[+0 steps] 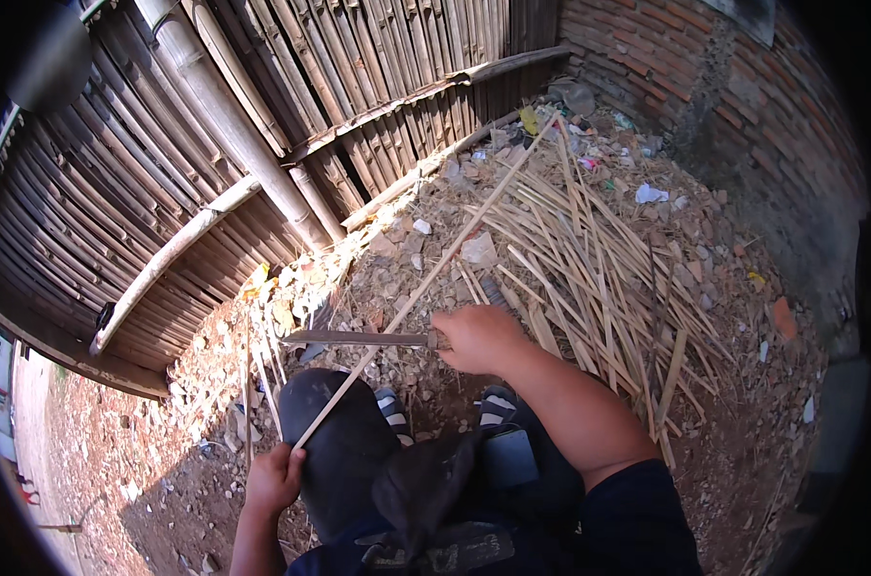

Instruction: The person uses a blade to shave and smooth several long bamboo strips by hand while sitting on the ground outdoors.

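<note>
My left hand (274,477) is closed around the near end of a long, thin bamboo strip (434,272), beside my dark-clad left knee. The strip slants away over that knee, up and to the right, and its far end reaches above the heap of strips. In my right hand (481,339) is a machete (368,338), gripped by the handle with its long, straight blade pointing left. The blade crosses the strip just beyond my knee; whether the two touch I cannot tell.
A heap of split bamboo strips (589,269) lies on the rubble to the right. Behind stand a bamboo-slat wall (397,58) with a thick pole (234,125) and a brick wall (647,58). Litter and stones cover the ground; several strips (263,374) lie left of my knee.
</note>
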A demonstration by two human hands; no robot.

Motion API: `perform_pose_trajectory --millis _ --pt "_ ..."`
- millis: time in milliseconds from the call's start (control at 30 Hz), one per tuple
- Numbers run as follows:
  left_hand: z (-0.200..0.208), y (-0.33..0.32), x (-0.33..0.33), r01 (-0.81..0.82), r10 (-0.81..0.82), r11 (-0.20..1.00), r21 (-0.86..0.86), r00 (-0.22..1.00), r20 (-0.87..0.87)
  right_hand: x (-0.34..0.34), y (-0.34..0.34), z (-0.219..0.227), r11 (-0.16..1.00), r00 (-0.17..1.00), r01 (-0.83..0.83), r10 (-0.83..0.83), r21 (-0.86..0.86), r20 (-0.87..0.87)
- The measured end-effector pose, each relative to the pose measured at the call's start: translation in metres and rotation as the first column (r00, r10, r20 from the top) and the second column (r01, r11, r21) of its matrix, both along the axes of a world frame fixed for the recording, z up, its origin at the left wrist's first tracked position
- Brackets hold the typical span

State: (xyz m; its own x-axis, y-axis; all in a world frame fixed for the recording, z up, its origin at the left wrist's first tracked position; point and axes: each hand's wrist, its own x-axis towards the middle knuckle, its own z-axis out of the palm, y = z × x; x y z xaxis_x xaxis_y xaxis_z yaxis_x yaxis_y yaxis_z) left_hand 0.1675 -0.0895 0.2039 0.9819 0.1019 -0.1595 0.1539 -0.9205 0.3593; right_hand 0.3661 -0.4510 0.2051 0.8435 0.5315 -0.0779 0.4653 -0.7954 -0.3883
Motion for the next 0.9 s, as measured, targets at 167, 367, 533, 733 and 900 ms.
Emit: perform_pose_trajectory --millis 167,367,533,733,900 --pt "-0.008 0.016 0.013 0.101 -0.101 0.991 -0.091 0.995 0.003 0.033 -0.018 -0.028 0.987 0.992 0.123 -0.119 0.106 -0.047" --pt "-0.012 0.023 0.007 0.153 -0.153 0.988 -0.010 0.988 0.000 0.013 0.012 -0.011 0.999 0.998 0.035 -0.034 0.013 -0.049" --pt "-0.014 0.010 0.004 0.112 -0.112 0.989 0.101 0.994 -0.005 0.031 -0.004 -0.039 0.991 0.985 0.069 -0.050 0.112 -0.166" --pt "-0.014 0.009 0.002 0.090 -0.100 0.976 0.197 0.994 0.041 0.031 0.002 -0.035 0.969 0.979 0.193 -0.180 0.153 -0.096" --pt "-0.015 0.004 0.001 0.070 -0.074 0.973 0.220 0.997 0.009 0.036 -0.001 -0.044 0.981 0.976 0.153 -0.131 0.121 -0.176"
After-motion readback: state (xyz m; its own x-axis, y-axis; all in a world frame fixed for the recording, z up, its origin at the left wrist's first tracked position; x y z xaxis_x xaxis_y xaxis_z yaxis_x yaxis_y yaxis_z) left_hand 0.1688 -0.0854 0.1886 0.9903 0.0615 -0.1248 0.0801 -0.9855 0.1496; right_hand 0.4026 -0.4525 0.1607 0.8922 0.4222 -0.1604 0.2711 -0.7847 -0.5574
